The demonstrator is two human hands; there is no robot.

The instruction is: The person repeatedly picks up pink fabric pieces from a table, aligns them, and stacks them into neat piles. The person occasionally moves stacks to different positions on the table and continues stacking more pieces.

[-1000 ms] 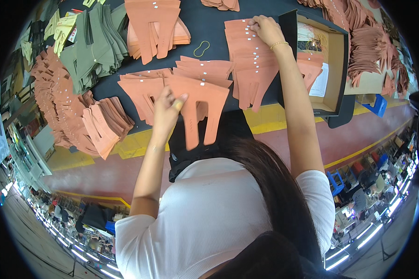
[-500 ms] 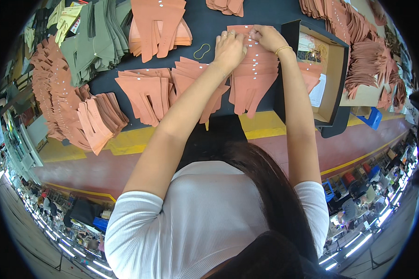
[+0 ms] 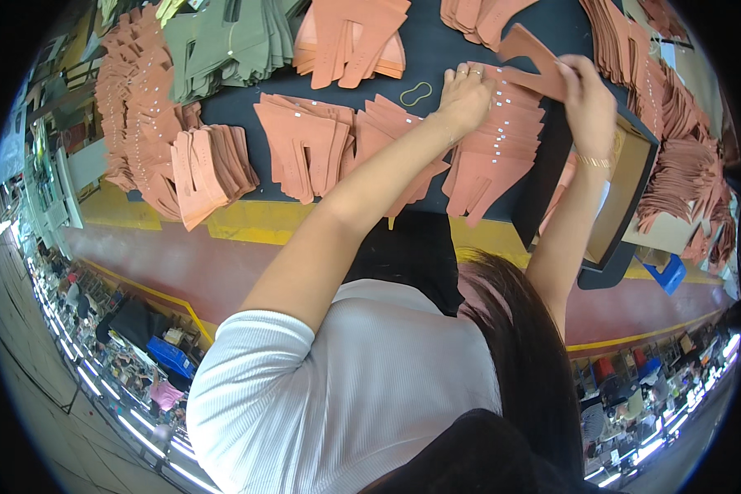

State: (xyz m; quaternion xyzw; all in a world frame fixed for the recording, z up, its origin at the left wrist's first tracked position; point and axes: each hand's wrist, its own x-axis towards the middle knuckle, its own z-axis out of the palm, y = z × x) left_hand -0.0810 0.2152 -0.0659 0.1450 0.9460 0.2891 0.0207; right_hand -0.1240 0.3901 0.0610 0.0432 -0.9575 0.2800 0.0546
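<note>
My right hand (image 3: 591,107) pinches one salmon-coloured, leather-like cut panel (image 3: 543,72) by its end. The panel is lifted at a tilt, above the far end of a fanned stack of matching panels (image 3: 494,152) with small white labels. My left hand (image 3: 468,100) presses on that stack's far left edge, its fingers bent and close together, their tips partly hidden. Beside it on the left lies another fanned group of panels (image 3: 391,136). A yellowish rubber band (image 3: 417,93) lies on the dark table, left of my left hand.
An open box (image 3: 634,177) stands at the right, partly behind my right forearm. More salmon panels are piled at the left (image 3: 214,169), far middle (image 3: 358,41) and far right (image 3: 675,181). Dark green panels (image 3: 230,49) lie far left. A blue bin (image 3: 667,272) sits beyond the box.
My right hand has moved right, away from the stack's far end, and now holds one panel up. My left hand stays at the stack. The whole view has shifted and turned.
</note>
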